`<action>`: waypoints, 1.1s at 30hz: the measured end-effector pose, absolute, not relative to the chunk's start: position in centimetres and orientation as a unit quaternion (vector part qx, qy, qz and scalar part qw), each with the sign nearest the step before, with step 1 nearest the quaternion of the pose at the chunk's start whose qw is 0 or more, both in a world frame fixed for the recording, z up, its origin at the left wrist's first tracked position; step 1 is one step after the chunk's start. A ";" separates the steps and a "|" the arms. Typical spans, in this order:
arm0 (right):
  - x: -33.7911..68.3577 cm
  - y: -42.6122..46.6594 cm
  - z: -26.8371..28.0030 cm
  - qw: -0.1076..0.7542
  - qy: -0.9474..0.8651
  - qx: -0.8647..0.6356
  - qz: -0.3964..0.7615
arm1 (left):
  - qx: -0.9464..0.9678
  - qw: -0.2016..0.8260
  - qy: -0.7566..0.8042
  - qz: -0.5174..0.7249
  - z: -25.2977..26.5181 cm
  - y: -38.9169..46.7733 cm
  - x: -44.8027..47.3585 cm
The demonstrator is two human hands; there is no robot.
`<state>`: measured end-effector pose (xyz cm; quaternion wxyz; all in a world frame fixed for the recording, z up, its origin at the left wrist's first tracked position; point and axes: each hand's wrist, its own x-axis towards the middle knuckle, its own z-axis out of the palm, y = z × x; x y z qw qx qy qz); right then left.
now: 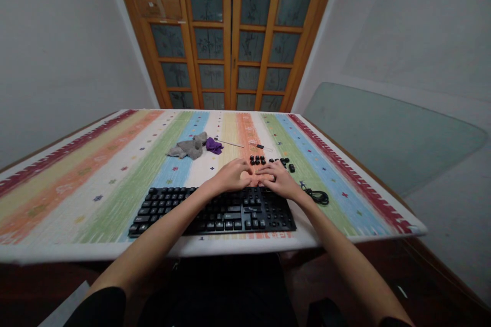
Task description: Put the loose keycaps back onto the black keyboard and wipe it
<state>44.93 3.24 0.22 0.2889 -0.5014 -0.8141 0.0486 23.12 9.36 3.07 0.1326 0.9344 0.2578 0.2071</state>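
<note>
A black keyboard [226, 217] lies along the near table edge; keycaps are off at its right end, where bare switches show. Beyond its back edge, my left hand [233, 174] rests low over the tablecloth, fingers loosely bent and apart, with nothing visible in them. My right hand [279, 179] faces it from the right, fingers stretched to the left and apart, thumb lower. Between the fingertips is a small gap over the orange stripe. Loose black keycaps [257, 160] stand in short rows just past the fingers. More keycaps [286, 161] lie scattered behind my right hand, partly hidden by it.
A grey cloth [188, 147] and a purple cloth [214, 146] lie behind my left hand. A thin rod [231, 143] and a small wire tool with a black middle [260, 146] lie farther back. A coiled black cable [318, 196] sits on the striped tablecloth [103, 204].
</note>
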 end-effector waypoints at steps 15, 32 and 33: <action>47.3 10.1 -1.3 0.222 -0.791 -0.567 -0.058 | 0.924 0.125 0.296 0.208 -0.5 15.8 28.3; 44.9 2.6 0.7 0.288 -0.853 -0.361 0.242 | 0.932 0.255 0.176 0.186 2.9 8.6 21.3; 44.7 2.4 0.5 0.288 -0.857 -0.357 0.236 | 0.935 0.250 0.172 0.182 2.7 8.2 21.0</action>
